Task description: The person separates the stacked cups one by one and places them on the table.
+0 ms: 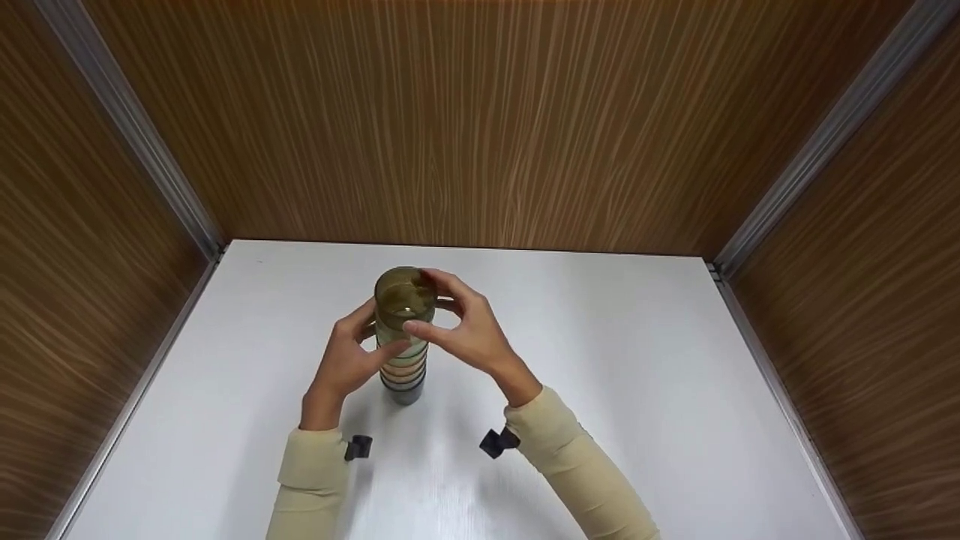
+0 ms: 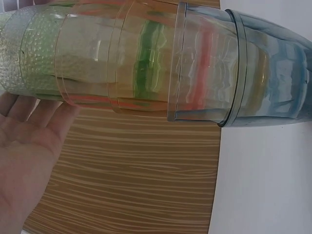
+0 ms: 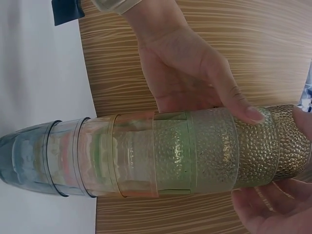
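Observation:
A tall stack of nested plastic tumblers (image 1: 403, 369) stands upright on the white table, left of the middle. From its blue base (image 2: 287, 73) the see-through cups pass through pale and orange ones to pebbled green ones. Topmost is a brown pebbled tumbler (image 3: 295, 141), its mouth facing up. Around this top cup my right hand (image 1: 466, 322) curves, thumb in front and fingers at the far side. My left hand (image 1: 351, 354) holds the stack's upper part, a little lower, from the left side. Its fingers (image 2: 41, 112) lie partly hidden behind the cups.
White table (image 1: 637, 420) surface extends around the stack. Wood-grain panels (image 1: 465, 120) rise behind it and at both sides, with metal rails along the corners. Each sleeved wrist carries a small black device (image 1: 500, 442).

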Demonstrator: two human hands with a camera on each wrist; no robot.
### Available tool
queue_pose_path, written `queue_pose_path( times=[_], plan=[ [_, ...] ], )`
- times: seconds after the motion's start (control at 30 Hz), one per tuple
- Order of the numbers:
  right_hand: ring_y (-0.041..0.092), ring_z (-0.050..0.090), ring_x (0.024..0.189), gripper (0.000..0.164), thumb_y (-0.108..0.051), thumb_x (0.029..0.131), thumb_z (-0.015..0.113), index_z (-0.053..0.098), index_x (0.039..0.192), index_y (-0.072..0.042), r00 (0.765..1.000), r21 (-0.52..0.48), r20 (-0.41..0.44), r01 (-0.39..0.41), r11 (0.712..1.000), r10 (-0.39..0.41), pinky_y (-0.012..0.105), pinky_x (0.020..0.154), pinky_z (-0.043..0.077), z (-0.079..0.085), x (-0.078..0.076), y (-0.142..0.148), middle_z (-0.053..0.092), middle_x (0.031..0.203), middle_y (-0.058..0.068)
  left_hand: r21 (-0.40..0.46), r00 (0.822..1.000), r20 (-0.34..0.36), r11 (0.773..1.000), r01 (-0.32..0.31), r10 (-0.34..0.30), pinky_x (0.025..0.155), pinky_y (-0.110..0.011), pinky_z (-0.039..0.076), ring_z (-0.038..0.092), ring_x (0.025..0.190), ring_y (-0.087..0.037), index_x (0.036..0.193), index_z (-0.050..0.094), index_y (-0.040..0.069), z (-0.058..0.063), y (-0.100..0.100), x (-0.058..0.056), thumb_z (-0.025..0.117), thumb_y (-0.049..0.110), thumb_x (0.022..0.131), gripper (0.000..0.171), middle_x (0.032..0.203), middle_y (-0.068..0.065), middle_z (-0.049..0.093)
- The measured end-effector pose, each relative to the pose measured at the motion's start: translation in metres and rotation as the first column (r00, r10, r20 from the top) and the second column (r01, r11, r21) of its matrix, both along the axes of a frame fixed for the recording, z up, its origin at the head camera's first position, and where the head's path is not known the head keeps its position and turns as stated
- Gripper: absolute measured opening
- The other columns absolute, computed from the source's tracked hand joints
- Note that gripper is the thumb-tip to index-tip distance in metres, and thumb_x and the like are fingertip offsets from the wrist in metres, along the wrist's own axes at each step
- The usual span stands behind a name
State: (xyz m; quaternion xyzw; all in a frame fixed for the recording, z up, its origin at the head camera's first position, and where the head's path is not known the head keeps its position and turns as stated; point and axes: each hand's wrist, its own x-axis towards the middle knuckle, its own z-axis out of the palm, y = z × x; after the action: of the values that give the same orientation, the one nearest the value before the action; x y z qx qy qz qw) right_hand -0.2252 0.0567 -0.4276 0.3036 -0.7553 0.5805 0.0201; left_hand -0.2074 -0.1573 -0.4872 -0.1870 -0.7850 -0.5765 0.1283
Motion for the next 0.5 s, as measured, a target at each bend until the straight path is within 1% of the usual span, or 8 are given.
queue_pose_path(
  times=[0.1,0.2,0.23,0.4,0.5],
  plan=[
    [0.025,0.06,0.13,0.074,-0.026,0.088,0.083,0.049,0.151,-0.006,1.0,0.0,-0.006,-0.004,1.0,0.004,0.038,0.112,0.054,0.0,-0.001,0.0,0.062,0.14,0.011,0.001,1.0,0.0,1.0,-0.002,0.002,0.103,-0.022,0.056,0.065,0.129,-0.022,0.149,0.056,0.013,0.001,0.0,0.0,0.086,0.011,0.084,0.072,0.142,-0.002,0.066],
    [0.024,0.061,0.129,0.073,-0.025,0.087,0.083,0.05,0.15,-0.005,1.0,0.005,-0.016,-0.005,1.0,0.005,0.038,0.111,0.054,0.002,-0.002,0.0,0.063,0.139,0.012,0.002,1.0,0.001,1.0,-0.002,0.002,0.103,-0.023,0.056,0.066,0.127,-0.021,0.148,0.057,0.013,0.001,0.0,0.0,0.086,0.01,0.084,0.07,0.14,-0.002,0.067],
    [0.024,0.061,0.128,0.073,-0.025,0.087,0.083,0.05,0.149,-0.005,1.0,0.007,-0.016,-0.005,1.0,0.005,0.038,0.111,0.054,0.003,-0.002,0.0,0.063,0.139,0.012,0.0,1.0,0.004,1.0,-0.003,0.003,0.103,-0.025,0.056,0.066,0.127,-0.021,0.148,0.057,0.013,0.001,-0.001,0.0,0.086,0.01,0.084,0.07,0.14,-0.002,0.067],
    [0.023,0.061,0.128,0.072,-0.022,0.086,0.084,0.052,0.148,-0.004,1.0,-0.007,-0.02,-0.009,1.0,0.008,0.036,0.111,0.054,0.008,-0.002,0.0,0.064,0.138,0.011,-0.005,1.0,0.019,1.0,-0.002,0.002,0.106,-0.04,0.057,0.065,0.13,-0.024,0.149,0.056,0.013,0.001,-0.001,0.0,0.086,0.011,0.084,0.071,0.142,-0.002,0.066],
    [0.022,0.061,0.128,0.072,-0.02,0.086,0.085,0.052,0.148,-0.004,1.0,-0.021,-0.024,-0.003,1.0,0.003,0.035,0.111,0.054,0.014,-0.001,0.002,0.064,0.138,0.011,-0.016,1.0,0.022,1.0,-0.002,0.002,0.107,-0.044,0.057,0.064,0.132,-0.024,0.151,0.053,0.014,0.002,0.0,0.0,0.086,0.014,0.085,0.074,0.144,-0.003,0.065]
  ],
)
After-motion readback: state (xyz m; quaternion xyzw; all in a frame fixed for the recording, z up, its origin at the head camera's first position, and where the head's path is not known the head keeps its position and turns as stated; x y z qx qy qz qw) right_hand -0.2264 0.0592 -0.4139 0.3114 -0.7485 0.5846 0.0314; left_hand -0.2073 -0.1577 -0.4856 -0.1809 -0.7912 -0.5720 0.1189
